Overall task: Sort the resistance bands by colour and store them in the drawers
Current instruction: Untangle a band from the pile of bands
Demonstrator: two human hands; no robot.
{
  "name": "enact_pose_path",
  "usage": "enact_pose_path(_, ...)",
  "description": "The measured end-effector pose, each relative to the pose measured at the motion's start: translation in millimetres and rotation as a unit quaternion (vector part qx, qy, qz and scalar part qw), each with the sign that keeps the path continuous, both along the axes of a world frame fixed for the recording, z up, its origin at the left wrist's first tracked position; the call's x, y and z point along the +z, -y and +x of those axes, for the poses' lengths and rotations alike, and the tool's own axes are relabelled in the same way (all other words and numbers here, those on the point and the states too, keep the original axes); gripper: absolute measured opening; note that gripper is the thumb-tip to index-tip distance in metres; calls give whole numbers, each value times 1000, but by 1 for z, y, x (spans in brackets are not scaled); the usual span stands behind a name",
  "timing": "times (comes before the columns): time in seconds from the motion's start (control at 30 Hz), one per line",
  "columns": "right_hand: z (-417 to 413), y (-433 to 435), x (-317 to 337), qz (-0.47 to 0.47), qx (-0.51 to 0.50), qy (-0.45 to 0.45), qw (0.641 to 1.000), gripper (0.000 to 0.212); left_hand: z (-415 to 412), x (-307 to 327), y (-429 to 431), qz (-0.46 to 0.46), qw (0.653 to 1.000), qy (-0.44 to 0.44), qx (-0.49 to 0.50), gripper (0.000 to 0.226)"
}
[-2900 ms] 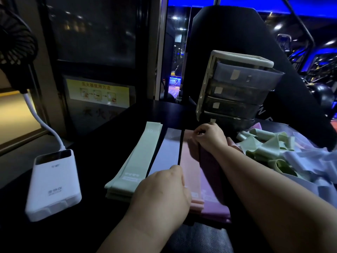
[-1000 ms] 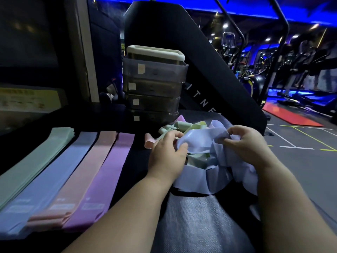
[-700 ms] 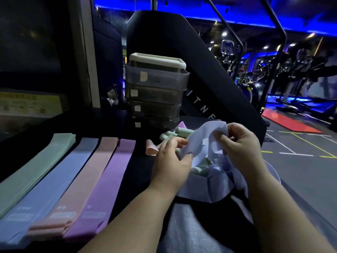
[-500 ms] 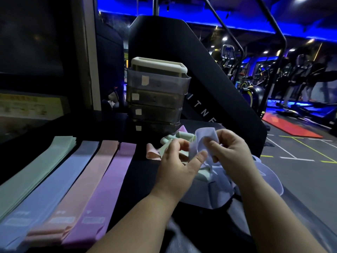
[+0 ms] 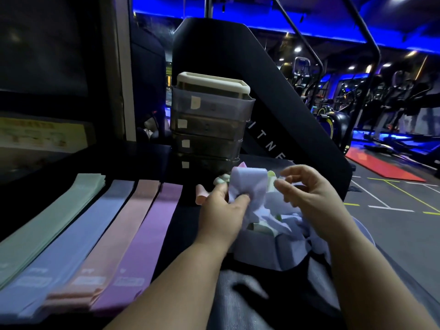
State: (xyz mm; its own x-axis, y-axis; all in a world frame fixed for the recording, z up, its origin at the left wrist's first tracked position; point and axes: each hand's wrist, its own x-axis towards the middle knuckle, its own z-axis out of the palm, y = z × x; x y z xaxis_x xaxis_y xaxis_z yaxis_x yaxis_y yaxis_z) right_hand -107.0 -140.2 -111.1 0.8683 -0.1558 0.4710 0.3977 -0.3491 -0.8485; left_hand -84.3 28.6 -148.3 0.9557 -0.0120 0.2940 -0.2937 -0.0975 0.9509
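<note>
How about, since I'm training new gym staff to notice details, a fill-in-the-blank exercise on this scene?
1. The flat stack right of the pink stack is ____.
2. The drawer unit has ____ drawers, all pushed in.
3. The hand pinching the raised blue band is the person's ____.
Missing words: purple; four; left.

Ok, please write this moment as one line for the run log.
left hand: pinches blue band | right hand: beside it, grip unclear | laid flat: green stack, blue stack, pink stack, purple stack | drawer unit: untouched
</note>
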Motion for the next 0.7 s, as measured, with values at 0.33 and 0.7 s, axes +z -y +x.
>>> enact_pose_path(0.33,-2,-5,-9,-262,54,-85,960,18,11,-5,1,-102,992,-67,-8,37)
enact_pose_path(0.7,-5,0,-6,-346,-98,63,931,12,5,-3,2,-9,999,-30,-12,59)
